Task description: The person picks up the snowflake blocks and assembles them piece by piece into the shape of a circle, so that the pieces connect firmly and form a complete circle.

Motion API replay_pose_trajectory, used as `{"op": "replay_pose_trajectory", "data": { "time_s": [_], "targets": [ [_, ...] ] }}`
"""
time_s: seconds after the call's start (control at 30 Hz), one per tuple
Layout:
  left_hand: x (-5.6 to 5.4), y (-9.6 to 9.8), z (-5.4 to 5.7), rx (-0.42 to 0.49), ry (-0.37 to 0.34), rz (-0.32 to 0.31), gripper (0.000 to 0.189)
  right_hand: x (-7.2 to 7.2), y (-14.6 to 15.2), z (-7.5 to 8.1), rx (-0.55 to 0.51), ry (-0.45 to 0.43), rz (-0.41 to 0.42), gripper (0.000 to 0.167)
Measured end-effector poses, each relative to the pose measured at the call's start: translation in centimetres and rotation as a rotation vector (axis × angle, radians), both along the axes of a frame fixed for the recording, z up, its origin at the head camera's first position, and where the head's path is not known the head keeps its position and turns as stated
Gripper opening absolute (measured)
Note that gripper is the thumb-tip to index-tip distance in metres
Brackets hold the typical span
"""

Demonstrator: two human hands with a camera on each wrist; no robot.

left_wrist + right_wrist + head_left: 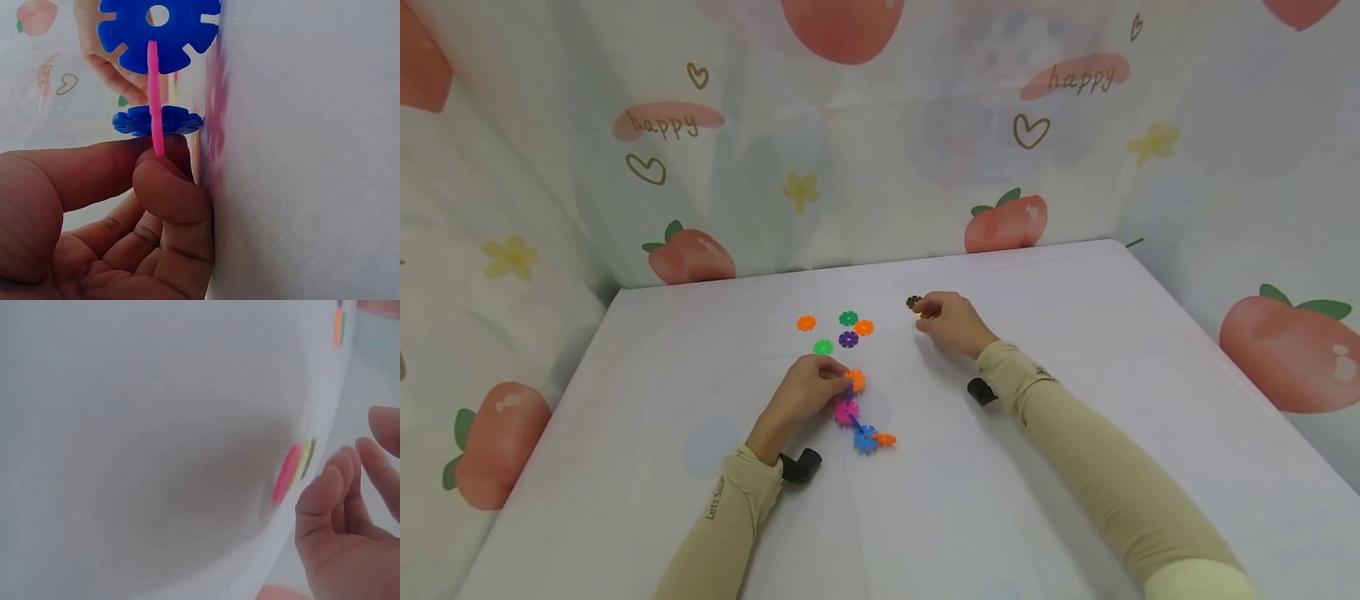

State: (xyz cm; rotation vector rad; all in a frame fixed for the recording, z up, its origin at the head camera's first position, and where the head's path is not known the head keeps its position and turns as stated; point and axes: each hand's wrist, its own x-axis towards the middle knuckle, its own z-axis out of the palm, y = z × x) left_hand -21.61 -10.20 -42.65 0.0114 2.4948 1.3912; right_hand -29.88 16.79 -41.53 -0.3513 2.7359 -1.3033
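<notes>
With thumb and fingers, my left hand (805,387) pinches a chain of slotted plastic snowflake discs. Its pink disc (847,412) joins dark blue ones, a blue disc (866,439) and a small orange disc (886,440) at the near end; another orange disc (857,380) shows by the fingertips. In the left wrist view the pink disc (155,94) stands edge-on, slotted into a blue disc (181,56). My right hand (955,323) hovers, fingers loosely bent and holding nothing, beside a dark brown disc (913,302). The right wrist view shows a pink disc (287,473) and a yellow disc (304,461) there.
Beyond the left hand lie loose discs: orange (806,322), green (848,318), purple (848,339) and light green (823,347), among others. A patterned cloth (880,200) hangs behind the white table (625,400). Black wrist mounts (801,467) jut from both sleeves.
</notes>
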Motion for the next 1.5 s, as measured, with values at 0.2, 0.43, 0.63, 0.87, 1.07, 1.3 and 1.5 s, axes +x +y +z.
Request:
{"op": "replay_pose_trajectory", "data": {
  "time_s": [0.2, 0.43, 0.63, 0.87, 1.07, 1.3, 1.5],
  "targets": [
    [0.1, -0.1, -0.1, 0.012, 0.004, -0.013, 0.019, -0.9, 2.5, -0.8, 0.101, -0.028, -0.042, 0.033],
    [0.2, 0.1, 0.0, 0.017, 0.001, -0.006, 0.018, -1.0, 3.5, -0.9, 0.166, -0.034, -0.031, 0.030],
    [0.2, 0.1, 0.0, 0.023, 0.006, -0.006, 0.017, -0.9, 3.3, -1.1, 0.175, -0.004, -0.002, 0.026],
    [0.1, 0.0, -0.3, 0.039, 0.004, -0.007, 0.017, -0.6, 3.2, -1.0, 0.118, -0.033, -0.045, 0.021],
    [0.1, 0.1, -0.4, 0.051, -0.001, -0.013, 0.016, -0.2, 3.0, -0.6, 0.060, -0.067, -0.063, 0.018],
    [0.2, -0.1, -0.4, 0.043, 0.004, -0.021, 0.017, 0.6, 1.9, -0.7, -0.035, -0.097, -0.045, 0.018],
    [0.2, -0.1, -0.3, 0.051, -0.003, -0.010, 0.018, 1.2, 0.5, -0.7, -0.122, -0.117, 0.001, 0.015]
  ]
}}
